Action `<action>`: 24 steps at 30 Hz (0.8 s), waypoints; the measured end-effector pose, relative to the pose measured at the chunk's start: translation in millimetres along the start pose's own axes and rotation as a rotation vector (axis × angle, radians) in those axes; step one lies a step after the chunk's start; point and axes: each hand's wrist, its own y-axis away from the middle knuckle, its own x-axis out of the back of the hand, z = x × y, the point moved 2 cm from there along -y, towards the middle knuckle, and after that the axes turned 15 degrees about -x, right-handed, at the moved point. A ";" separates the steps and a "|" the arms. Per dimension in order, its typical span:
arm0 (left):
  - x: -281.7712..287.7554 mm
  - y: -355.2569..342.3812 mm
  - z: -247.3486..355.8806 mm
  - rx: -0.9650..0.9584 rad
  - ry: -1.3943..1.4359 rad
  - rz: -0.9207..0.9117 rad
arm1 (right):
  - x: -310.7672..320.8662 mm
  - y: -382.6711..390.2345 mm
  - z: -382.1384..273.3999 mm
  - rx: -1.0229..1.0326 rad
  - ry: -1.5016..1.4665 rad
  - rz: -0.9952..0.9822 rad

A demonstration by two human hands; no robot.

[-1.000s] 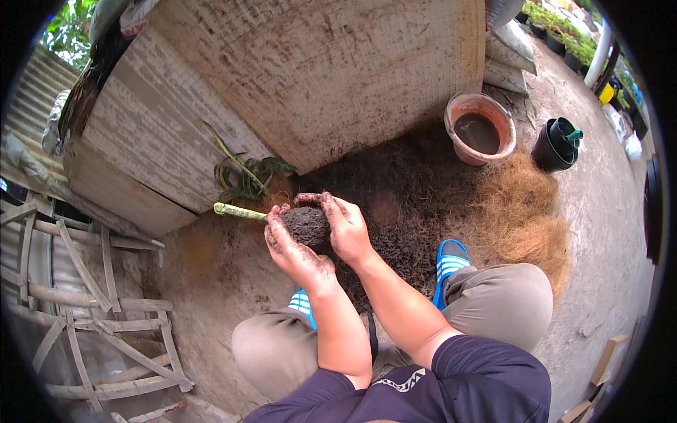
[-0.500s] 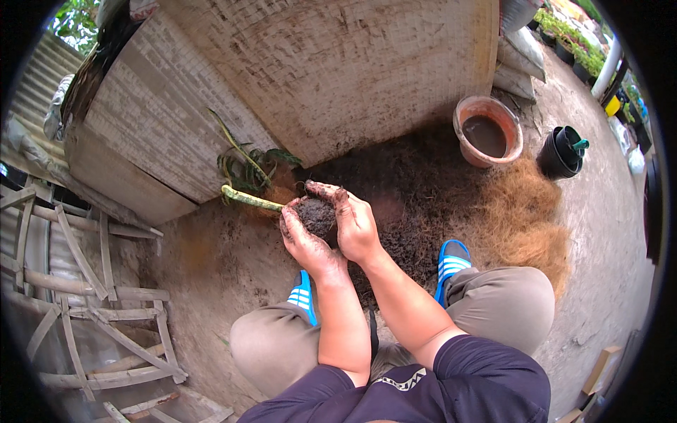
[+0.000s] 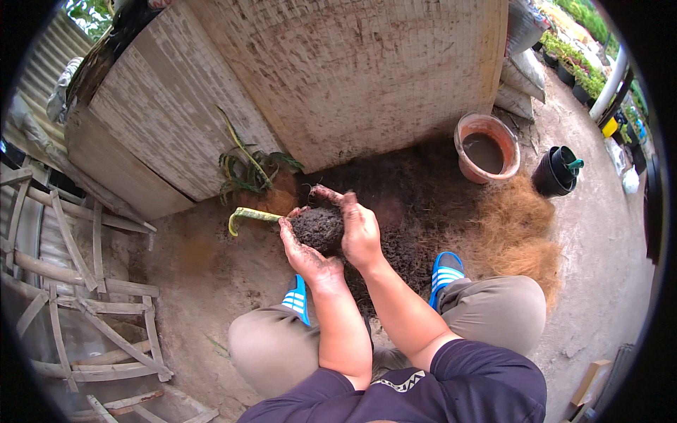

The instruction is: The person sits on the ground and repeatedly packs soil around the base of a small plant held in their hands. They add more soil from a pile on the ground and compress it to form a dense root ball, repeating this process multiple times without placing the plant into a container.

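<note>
A dark ball of soil [image 3: 317, 229] is cupped between my left hand [image 3: 305, 255] and my right hand [image 3: 361, 236]. My left fingers wrap round its left side and my right fingers curl round its upper and right side, smeared with soil. A yellow-green leaf cutting [image 3: 254, 213] with a bent end sticks out leftward from the ball. Behind it a leafy plant [image 3: 252, 169] lies against the board. Dark soil [image 3: 395, 211] is heaped on the ground below my hands, with tan fibre [image 3: 525, 240] to its right.
Ahead stand tall weathered boards [image 3: 345, 70]. To the right are a terracotta-coloured tub [image 3: 460, 148] of muddy water, stacked black pots [image 3: 553, 176], piled sacks [image 3: 522, 77] and potted greenery [image 3: 575, 70]. A wooden lattice [image 3: 92, 303] is at left. My feet in blue sandals [image 3: 444, 278] flank the soil.
My hands and the soil ball have moved slightly right. The leaf cutting's outer end now bends downward more. The surroundings have shifted a little in the view.
</note>
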 end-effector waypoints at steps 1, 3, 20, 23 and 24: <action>2.9 -1.4 -0.1 -0.014 -0.018 -0.018 | -2.6 0.8 -2.4 0.002 0.112 0.023; 9.7 -2.6 -1.6 -0.060 -0.036 -0.029 | -4.9 4.5 -11.9 0.119 0.316 0.063; 41.4 -18.3 -22.0 0.235 0.128 0.173 | 5.2 -8.0 -3.7 -0.178 0.001 -0.099; 49.0 -26.7 -24.1 0.346 0.184 0.182 | 10.3 -11.6 -2.7 -0.110 -0.076 -0.126; 53.0 -28.2 -25.7 0.374 0.177 0.178 | 11.1 -11.1 -1.7 -0.073 -0.070 -0.124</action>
